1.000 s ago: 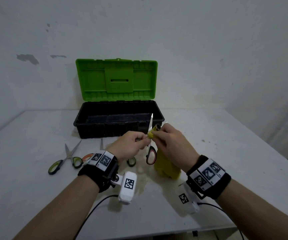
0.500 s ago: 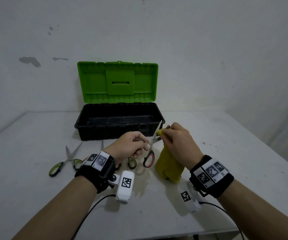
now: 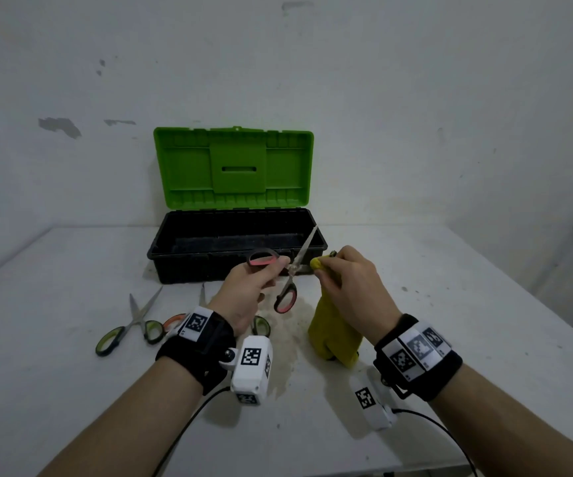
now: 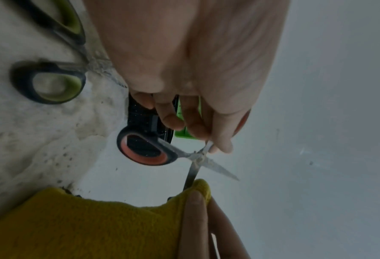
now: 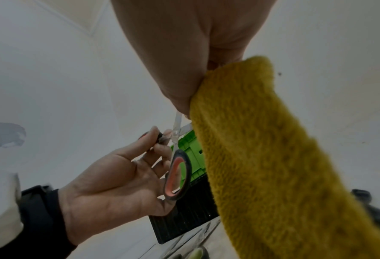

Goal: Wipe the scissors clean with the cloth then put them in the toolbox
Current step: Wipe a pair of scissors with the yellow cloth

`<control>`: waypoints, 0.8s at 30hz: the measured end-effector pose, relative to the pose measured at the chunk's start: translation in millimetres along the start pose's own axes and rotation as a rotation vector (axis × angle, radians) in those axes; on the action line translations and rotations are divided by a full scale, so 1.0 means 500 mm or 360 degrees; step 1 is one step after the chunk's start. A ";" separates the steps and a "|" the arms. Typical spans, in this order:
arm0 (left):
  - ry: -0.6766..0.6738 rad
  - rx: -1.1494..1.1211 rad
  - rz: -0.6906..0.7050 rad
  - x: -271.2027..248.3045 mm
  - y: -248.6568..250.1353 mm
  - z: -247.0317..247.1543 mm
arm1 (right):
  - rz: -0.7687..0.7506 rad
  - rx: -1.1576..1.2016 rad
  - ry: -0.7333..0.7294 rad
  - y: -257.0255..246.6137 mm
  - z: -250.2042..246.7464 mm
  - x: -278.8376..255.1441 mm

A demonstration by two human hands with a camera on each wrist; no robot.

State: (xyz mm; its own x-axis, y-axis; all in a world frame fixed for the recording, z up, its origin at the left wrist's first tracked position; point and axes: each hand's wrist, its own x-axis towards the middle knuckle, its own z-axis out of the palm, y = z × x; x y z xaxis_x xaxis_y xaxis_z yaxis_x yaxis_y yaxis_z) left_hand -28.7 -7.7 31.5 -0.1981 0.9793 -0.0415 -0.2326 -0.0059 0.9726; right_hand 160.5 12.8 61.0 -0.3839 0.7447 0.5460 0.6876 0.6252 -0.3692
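Observation:
My left hand (image 3: 273,271) holds the red-handled scissors (image 3: 292,270) in the air just in front of the open toolbox (image 3: 181,259). The scissors are spread wide: one loop (image 3: 262,259) lies over my fingers, the other (image 3: 285,301) hangs down. One blade (image 3: 307,244) points up over the box rim. My right hand (image 3: 331,266) pinches the yellow cloth (image 3: 333,335) around the other blade (image 4: 190,177). The rest of the cloth (image 5: 273,157) hangs to the table. In the left wrist view my fingers (image 4: 220,138) grip near the pivot (image 4: 198,156).
The toolbox has a black body and an upright green lid (image 3: 233,166). Green-handled scissors (image 3: 130,325) lie at the left on the table (image 3: 484,304), more scissors (image 3: 261,325) lie partly hidden under my left wrist. A dirty smear (image 3: 292,325) covers the table between my hands.
The scissors went from nearly closed and upright to spread wide. My left hand turned and lifted one loop, and the cloth now sits on a single blade.

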 end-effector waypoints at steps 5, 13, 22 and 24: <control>0.0015 -0.0107 -0.0109 0.002 -0.011 0.009 | -0.0008 0.0013 -0.0014 -0.004 0.010 -0.002; 0.0140 -0.0192 -0.0169 0.004 -0.034 0.000 | 0.0045 0.0048 -0.0018 0.002 0.006 -0.008; 0.0062 -0.0302 -0.0228 -0.002 -0.045 -0.007 | 0.0155 0.0052 0.0009 0.003 -0.025 -0.016; 0.0075 -0.0284 -0.0229 -0.002 -0.046 -0.003 | 0.0146 0.0063 -0.0051 -0.006 -0.027 -0.020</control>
State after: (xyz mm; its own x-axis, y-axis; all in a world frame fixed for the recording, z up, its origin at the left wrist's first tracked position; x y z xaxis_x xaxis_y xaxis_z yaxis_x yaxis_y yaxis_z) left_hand -24.7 -9.0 8.8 -0.1940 0.9622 -0.1914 -0.4257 0.0932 0.9001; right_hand 170.8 0.4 66.9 -0.3406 0.8059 0.4842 0.6963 0.5623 -0.4461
